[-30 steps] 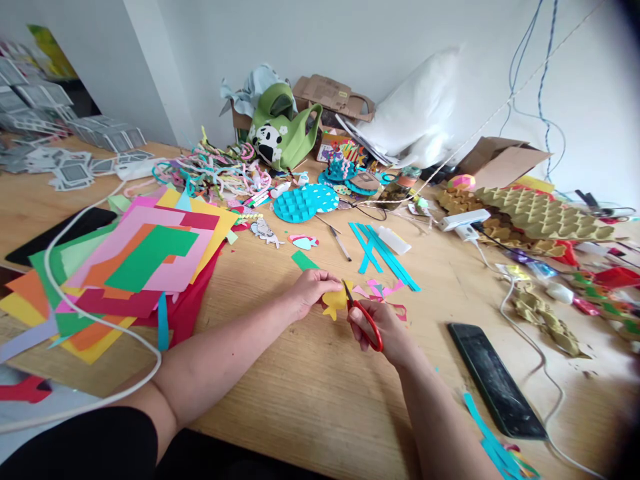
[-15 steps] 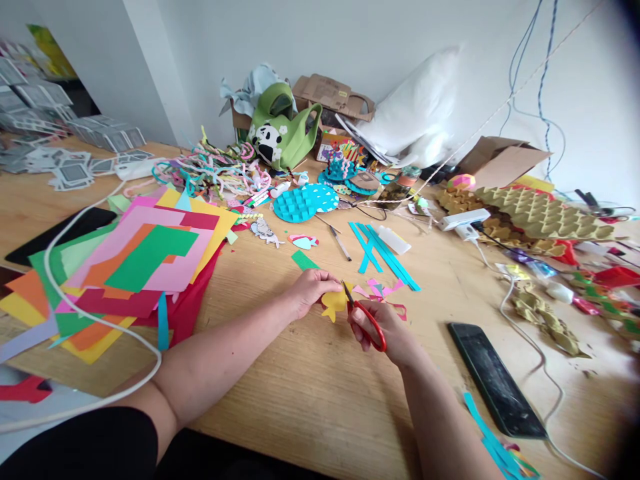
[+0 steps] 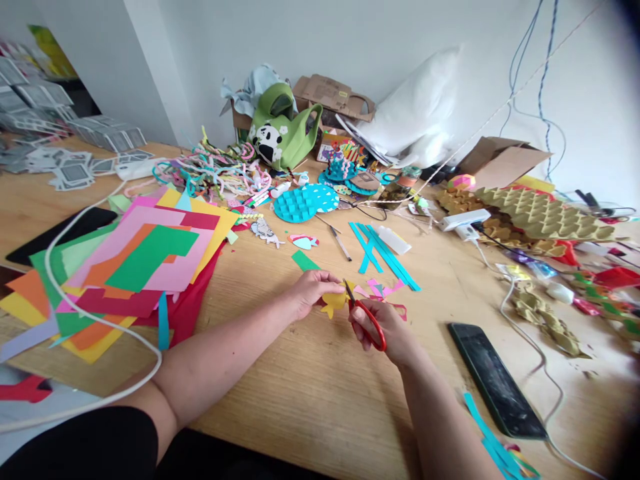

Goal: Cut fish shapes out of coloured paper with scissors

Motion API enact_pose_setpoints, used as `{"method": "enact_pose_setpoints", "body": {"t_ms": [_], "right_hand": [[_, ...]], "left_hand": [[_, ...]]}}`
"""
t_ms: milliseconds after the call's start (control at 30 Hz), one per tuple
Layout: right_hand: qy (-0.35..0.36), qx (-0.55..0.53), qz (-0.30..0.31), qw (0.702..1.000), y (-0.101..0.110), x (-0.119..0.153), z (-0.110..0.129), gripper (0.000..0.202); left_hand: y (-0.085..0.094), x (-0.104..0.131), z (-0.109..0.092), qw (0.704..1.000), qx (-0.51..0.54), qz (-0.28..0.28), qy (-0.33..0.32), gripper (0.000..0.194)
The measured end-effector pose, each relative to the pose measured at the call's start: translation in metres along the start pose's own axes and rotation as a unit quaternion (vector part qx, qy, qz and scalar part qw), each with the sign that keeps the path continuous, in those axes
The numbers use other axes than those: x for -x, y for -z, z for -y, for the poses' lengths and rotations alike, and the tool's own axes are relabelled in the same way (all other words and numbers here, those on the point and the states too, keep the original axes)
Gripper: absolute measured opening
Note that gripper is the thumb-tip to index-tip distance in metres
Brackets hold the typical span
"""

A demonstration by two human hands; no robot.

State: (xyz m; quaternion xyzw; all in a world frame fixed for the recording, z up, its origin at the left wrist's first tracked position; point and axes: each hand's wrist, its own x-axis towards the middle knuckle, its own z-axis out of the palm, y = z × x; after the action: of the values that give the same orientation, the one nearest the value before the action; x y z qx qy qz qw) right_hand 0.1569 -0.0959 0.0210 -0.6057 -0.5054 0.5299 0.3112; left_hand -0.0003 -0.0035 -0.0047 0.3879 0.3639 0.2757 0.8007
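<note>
Between thumb and fingers, my left hand (image 3: 311, 293) pinches a small yellow paper cutout (image 3: 334, 303) with a pointed, tail-like lower end. My right hand (image 3: 381, 330) grips red-handled scissors (image 3: 375, 327), whose blades stand a little apart at the right edge of the yellow paper. Pink paper scraps (image 3: 383, 288) lie just beyond the scissors. A green paper piece (image 3: 304, 261) rests on the table behind my left hand. Part of the yellow paper is hidden by my left fingers.
Coloured paper sheets (image 3: 150, 257) are stacked at left, with a white cable (image 3: 90, 310) looping over them. Blue strips (image 3: 390, 257), a pen (image 3: 341, 243) and a white bottle (image 3: 394, 240) lie ahead. A phone (image 3: 495, 380) is at right. Egg cartons (image 3: 545, 212) sit farther back.
The yellow paper has shifted and turned slightly in my left hand. The scissor blades have opened a little. Both arms are nearly where they were.
</note>
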Motion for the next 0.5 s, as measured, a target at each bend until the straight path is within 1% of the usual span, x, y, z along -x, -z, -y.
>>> {"method": "enact_pose_setpoints", "body": {"t_ms": [100, 233, 367, 500], "right_hand": [[0.001, 0.003, -0.002, 1.0, -0.0001, 0.0003, 0.0002, 0.051], [0.005, 0.006, 0.0, 1.0, -0.0008, 0.0003, 0.001, 0.052], [0.012, 0.01, -0.004, 1.0, -0.0015, -0.0001, 0.0007, 0.052], [0.014, 0.009, 0.0, 1.0, -0.0014, -0.0003, -0.0014, 0.051]], "left_hand": [[-0.0002, -0.0002, -0.001, 1.0, 0.025, -0.002, 0.006, 0.029], [-0.0002, -0.0005, -0.0013, 0.999, 0.044, 0.01, 0.011, 0.03], [0.0001, -0.001, 0.0001, 0.998, 0.049, 0.023, 0.01, 0.034], [0.0004, -0.0012, 0.0008, 0.999, 0.045, 0.017, 0.006, 0.038]]}}
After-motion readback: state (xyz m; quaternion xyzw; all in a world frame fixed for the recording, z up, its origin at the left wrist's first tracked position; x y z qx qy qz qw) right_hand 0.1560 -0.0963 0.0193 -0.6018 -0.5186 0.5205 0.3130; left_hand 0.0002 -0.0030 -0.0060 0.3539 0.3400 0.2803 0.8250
